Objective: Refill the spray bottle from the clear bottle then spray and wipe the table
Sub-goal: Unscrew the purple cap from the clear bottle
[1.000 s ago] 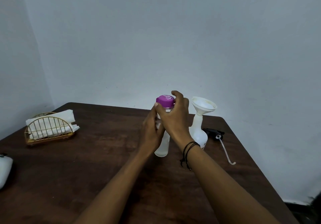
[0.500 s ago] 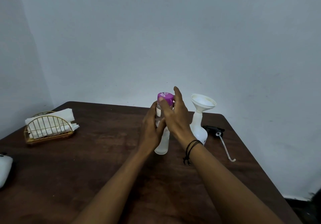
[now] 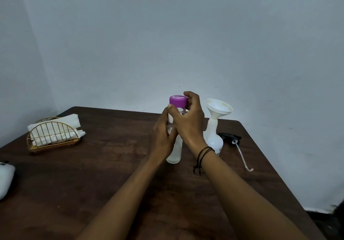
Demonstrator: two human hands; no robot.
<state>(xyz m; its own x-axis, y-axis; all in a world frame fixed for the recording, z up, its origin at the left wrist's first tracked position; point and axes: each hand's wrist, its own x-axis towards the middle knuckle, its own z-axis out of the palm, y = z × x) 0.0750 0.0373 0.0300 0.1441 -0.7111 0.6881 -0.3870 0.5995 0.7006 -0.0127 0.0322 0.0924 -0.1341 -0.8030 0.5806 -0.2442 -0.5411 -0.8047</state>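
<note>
Clear bottle (image 3: 174, 152) gripped by left hand (image 3: 162, 139), right hand (image 3: 189, 122) pinching purple cap (image 3: 178, 101); funnel-topped spray bottle (image 3: 214, 139) just beside

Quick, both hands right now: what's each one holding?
Left hand: grips the clear bottle around its body, holding it upright on the table.
Right hand: fingers pinch the purple cap on top of the bottle.

No legible text, label, brand, number or sign found. Pale marks on top of the round purple plastic cap (image 3: 178, 101) and dark marks low on the white plastic spray bottle (image 3: 214, 139) beside it cannot be read.
</note>
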